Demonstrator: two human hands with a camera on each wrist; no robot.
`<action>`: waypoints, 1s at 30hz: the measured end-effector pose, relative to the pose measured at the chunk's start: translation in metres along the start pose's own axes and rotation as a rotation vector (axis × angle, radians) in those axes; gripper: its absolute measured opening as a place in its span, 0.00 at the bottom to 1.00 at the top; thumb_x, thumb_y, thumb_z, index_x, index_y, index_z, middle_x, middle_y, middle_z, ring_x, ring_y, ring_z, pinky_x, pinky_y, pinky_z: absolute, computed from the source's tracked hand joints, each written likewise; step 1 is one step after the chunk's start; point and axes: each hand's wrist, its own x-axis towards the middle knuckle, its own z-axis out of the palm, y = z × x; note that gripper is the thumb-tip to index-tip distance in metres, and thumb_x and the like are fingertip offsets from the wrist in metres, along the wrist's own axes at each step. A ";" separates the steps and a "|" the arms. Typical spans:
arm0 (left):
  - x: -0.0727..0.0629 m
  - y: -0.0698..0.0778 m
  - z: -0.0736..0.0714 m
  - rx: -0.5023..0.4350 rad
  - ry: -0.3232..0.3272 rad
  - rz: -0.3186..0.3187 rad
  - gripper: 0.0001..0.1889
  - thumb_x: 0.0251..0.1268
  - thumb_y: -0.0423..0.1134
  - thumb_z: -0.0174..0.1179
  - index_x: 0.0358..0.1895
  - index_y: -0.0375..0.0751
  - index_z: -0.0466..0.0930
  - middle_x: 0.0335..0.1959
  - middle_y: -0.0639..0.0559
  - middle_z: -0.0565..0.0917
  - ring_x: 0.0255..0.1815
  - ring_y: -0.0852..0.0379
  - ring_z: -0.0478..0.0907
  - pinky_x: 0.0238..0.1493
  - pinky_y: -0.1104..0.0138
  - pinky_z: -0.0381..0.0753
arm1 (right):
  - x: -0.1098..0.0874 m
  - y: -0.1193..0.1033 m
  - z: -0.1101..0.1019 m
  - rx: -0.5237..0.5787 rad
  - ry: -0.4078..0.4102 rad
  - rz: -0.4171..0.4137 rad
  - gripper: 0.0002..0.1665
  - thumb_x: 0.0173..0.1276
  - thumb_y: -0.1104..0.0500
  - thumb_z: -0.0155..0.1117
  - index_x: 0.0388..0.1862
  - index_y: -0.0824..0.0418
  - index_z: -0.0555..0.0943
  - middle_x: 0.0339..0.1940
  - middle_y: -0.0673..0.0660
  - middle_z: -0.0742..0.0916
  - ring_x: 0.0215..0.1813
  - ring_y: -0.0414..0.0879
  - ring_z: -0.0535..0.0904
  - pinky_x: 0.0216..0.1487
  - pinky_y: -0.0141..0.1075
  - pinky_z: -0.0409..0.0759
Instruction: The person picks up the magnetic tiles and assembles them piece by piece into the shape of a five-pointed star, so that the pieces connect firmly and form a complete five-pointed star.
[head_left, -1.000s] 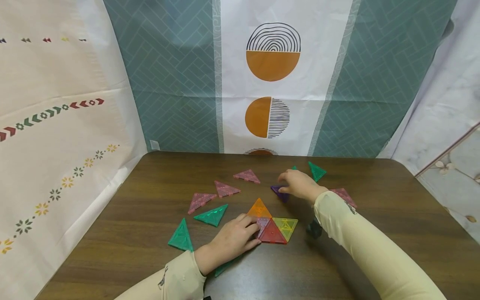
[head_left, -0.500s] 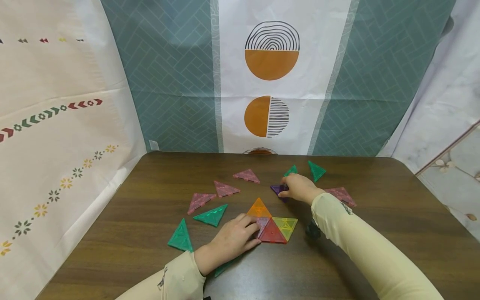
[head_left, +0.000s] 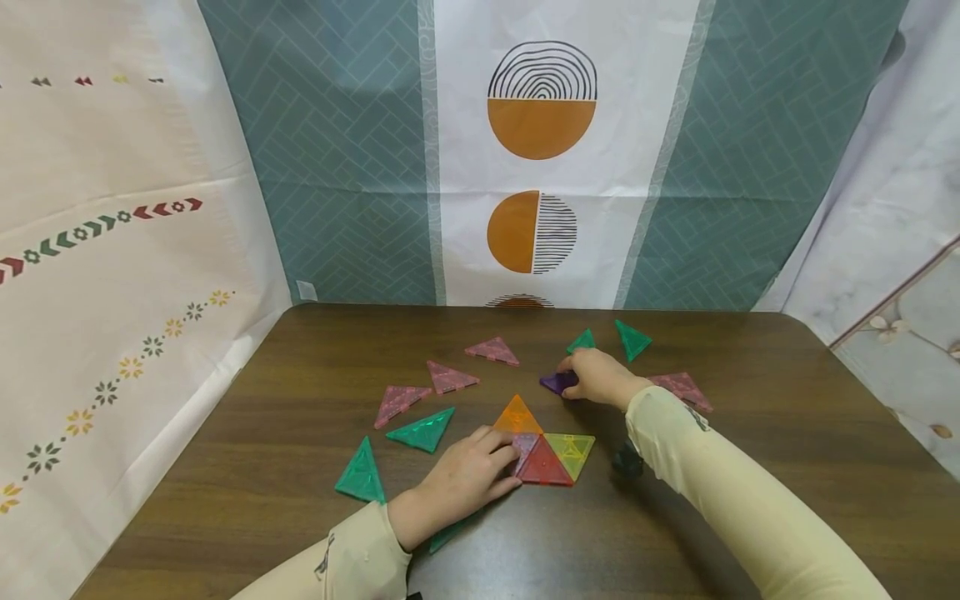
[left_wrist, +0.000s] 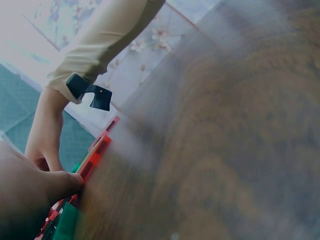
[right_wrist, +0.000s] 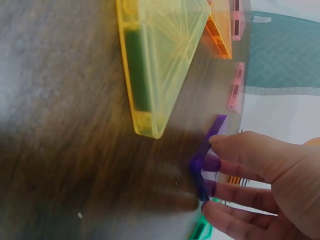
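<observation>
My right hand (head_left: 600, 377) pinches a translucent dark purple triangular magnetic tile (head_left: 555, 382) toward the back of the table. In the right wrist view, the thumb lies along one edge of this purple tile (right_wrist: 197, 172) and the other fingers reach behind it. My left hand (head_left: 465, 471) holds a light purple triangular tile (head_left: 527, 447) by its left side and covers part of it. Its thumb tip is right at the edge of a red tile (head_left: 545, 468). An orange tile (head_left: 516, 417) and a yellow tile (head_left: 572, 454) fit against this group.
Pink tiles (head_left: 492, 350) lie at the back left, and another pink tile (head_left: 682, 390) is partly behind the right wrist. Green tiles (head_left: 632, 340) lie beyond the right hand, with more green tiles (head_left: 362, 472) by the left arm. Patterned cloth (head_left: 352, 208) hangs behind the wooden table (head_left: 300, 392).
The right hand's fingers have closed in on the dark purple tile, which has tilted from lying flat. The left hand and the joined tiles have stayed in place.
</observation>
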 end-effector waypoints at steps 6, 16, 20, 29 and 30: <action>0.000 0.000 0.001 0.004 0.006 0.003 0.14 0.59 0.50 0.66 0.43 0.47 0.83 0.49 0.52 0.83 0.47 0.58 0.79 0.43 0.69 0.82 | -0.006 0.003 0.001 0.023 0.002 -0.065 0.23 0.59 0.57 0.71 0.53 0.64 0.82 0.53 0.62 0.86 0.57 0.57 0.80 0.61 0.50 0.76; 0.000 0.000 0.001 0.018 0.003 -0.017 0.14 0.60 0.51 0.66 0.43 0.46 0.84 0.48 0.52 0.83 0.47 0.58 0.79 0.45 0.69 0.82 | -0.018 0.004 0.004 0.046 -0.003 -0.165 0.22 0.60 0.61 0.70 0.54 0.63 0.82 0.55 0.62 0.85 0.59 0.58 0.79 0.62 0.50 0.75; 0.000 0.000 0.001 0.022 0.007 -0.021 0.14 0.60 0.51 0.65 0.42 0.47 0.84 0.48 0.52 0.83 0.48 0.59 0.79 0.46 0.69 0.82 | -0.023 0.004 0.006 0.038 0.005 -0.208 0.21 0.60 0.60 0.70 0.54 0.63 0.82 0.56 0.63 0.84 0.60 0.58 0.79 0.62 0.50 0.75; 0.000 0.000 0.002 0.023 0.014 -0.024 0.14 0.59 0.51 0.66 0.42 0.47 0.84 0.47 0.53 0.83 0.47 0.59 0.79 0.46 0.69 0.82 | -0.031 0.004 0.008 0.048 -0.026 -0.278 0.22 0.60 0.60 0.70 0.54 0.62 0.82 0.57 0.61 0.84 0.61 0.57 0.78 0.61 0.50 0.76; 0.000 0.000 0.002 0.021 0.013 -0.025 0.14 0.59 0.51 0.66 0.42 0.47 0.84 0.48 0.53 0.83 0.47 0.59 0.79 0.46 0.69 0.82 | -0.032 0.005 0.008 0.048 -0.028 -0.287 0.21 0.60 0.60 0.70 0.54 0.62 0.82 0.57 0.61 0.84 0.61 0.57 0.78 0.61 0.50 0.76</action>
